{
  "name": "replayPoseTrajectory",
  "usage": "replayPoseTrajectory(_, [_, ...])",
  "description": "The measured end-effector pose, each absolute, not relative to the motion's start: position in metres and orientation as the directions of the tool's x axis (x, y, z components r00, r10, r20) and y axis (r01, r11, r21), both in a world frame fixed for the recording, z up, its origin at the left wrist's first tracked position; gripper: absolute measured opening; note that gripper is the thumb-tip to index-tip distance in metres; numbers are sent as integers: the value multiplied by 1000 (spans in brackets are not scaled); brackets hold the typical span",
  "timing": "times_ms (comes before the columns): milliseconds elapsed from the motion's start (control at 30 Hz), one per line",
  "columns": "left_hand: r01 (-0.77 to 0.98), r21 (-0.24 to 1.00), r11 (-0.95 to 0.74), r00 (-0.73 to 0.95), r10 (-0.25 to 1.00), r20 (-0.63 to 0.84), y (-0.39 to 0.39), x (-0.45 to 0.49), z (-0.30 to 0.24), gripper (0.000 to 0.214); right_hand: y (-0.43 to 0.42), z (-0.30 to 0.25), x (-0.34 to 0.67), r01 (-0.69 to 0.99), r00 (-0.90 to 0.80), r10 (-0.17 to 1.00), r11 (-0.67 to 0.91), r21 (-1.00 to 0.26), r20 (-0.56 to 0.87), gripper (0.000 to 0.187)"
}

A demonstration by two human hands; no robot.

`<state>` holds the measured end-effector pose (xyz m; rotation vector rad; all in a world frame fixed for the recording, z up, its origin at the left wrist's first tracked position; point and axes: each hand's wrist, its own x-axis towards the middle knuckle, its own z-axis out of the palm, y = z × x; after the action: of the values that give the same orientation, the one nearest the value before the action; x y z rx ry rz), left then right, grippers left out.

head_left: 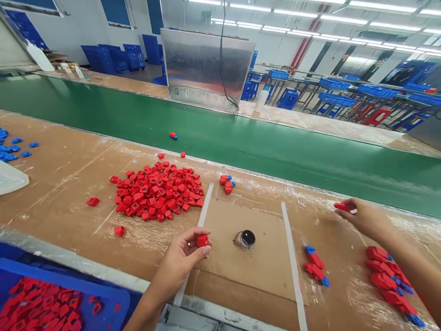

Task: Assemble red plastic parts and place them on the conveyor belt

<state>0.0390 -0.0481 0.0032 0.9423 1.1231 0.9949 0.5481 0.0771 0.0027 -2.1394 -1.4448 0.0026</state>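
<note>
Between the thumb and fingers of my left hand point(184, 250) is a small red plastic block point(202, 240) with a hollow end. My right hand point(368, 220), reaching out at the right, pinches another red plastic piece point(342, 207) above the bench; its far end is partly hidden by the fingers. A small round pot of dark liquid point(248, 237) stands on a taped-down cardboard sheet point(265, 271) between my hands. Left of the sheet lies a heap of loose red blocks point(158, 191). Red-and-blue joined pieces point(315, 265) lie below my right hand, with a row of more point(384, 276) beside my forearm.
A green conveyor belt point(275, 142) runs behind the bench, carrying one red-and-blue piece point(173, 135). A blue tray point(117, 294) of red parts sits at lower left. Blue parts point(7, 149) lie at far left. A metal panel point(206, 69) stands beyond the belt.
</note>
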Motion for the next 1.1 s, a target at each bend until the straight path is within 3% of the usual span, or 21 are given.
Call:
replayPoseTrajectory(100, [-102, 968, 228, 212, 956, -202, -52, 53, -1, 28, 31, 6, 522, 832, 305, 950, -230, -504, 70, 33])
replayPoseTrajectory(267, [-47, 991, 123, 297, 949, -104, -55, 71, -9, 28, -52, 13, 453, 627, 236, 969, -207, -751, -70, 55])
replayPoseTrajectory(567, [-65, 985, 158, 306, 943, -131, -57, 82, -7, 35, -105, -10, 374, 447, 99, 991, -121, -886, -85, 39])
replayPoseTrajectory(700, [-120, 979, 163, 285, 951, -123, -55, 84, -10, 24, -99, -13, 360, 437, 91, 995, -79, -896, -43, 39])
replayPoseTrajectory(900, [-268, 927, 262, 238, 950, -200, -59, 86, -21, 38, -85, -7, 354, 394, 78, 995, -88, -915, -62, 42])
replayPoseTrajectory(1100, [-296, 892, 342, 266, 926, -267, -61, 82, -27, 39, -74, 6, 350, 387, -22, 997, -58, -920, -72, 34])
